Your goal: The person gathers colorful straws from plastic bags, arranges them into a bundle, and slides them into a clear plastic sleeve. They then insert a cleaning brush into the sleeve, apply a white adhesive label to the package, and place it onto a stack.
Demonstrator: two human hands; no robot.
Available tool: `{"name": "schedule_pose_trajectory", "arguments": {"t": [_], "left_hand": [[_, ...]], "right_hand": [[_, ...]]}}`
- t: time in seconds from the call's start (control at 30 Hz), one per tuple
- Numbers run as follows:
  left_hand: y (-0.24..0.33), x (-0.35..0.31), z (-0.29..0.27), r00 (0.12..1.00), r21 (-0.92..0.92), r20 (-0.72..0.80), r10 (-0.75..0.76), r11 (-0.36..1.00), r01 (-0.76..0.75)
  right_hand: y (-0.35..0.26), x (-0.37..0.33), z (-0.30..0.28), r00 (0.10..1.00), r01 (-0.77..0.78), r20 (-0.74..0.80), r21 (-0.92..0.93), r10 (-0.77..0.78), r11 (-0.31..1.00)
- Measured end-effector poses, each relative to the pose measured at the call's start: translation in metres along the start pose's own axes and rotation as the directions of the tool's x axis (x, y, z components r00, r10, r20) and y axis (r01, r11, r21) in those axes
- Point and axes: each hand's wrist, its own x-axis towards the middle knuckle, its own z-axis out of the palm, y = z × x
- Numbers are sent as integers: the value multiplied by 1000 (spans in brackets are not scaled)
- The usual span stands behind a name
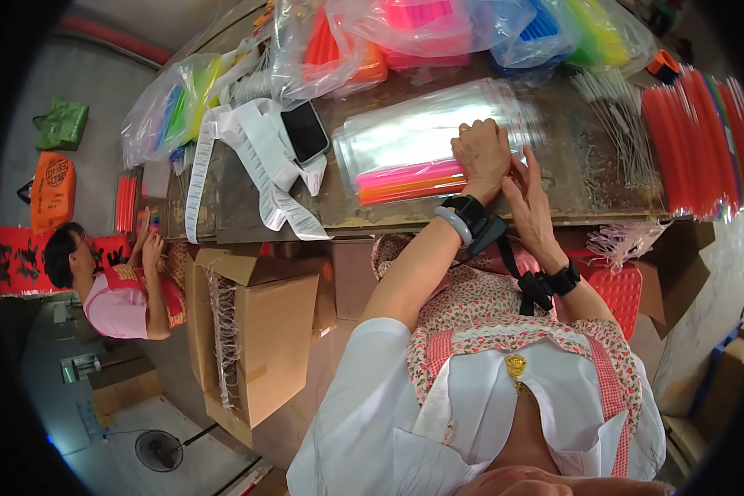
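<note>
- Clear plastic bags (pixel 397 136): upper centre, flat on table (pixel 595 197); pink and orange sticks (pixel 409 177) along lower edge.
- Left hand (pixel 481 157): fingers curled over bags' right part, can't tell if pinching.
- Right hand (pixel 531 208): fingers extended, slightly parted, just beside it.

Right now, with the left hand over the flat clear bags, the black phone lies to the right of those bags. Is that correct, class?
Not quite: the head view shows the black phone to the left of the flat clear bags. The left hand is over them.
</note>
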Motion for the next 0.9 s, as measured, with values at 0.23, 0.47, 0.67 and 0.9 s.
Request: {"name": "schedule_pose_trajectory", "arguments": {"t": [0.23,0.47,0.67,0.9], "left_hand": [[-16,-3,-26,956,-300,283,83,954,6],[-39,-48,-51,929,16,216,302,950,-312],[-37,-51,-50,925,48,245,292,949,-312],[-34,-50,-47,935,45,177,308,946,-320]], "right_hand": [[23,9,-2,992,57,-115,106,-45,993],[18,15,-4,994,58,-97,104,-48,993],[3,19,-1,998,9,56,48,-12,999],[-1,40,-2,999,31,14,74,-32,997]]}}
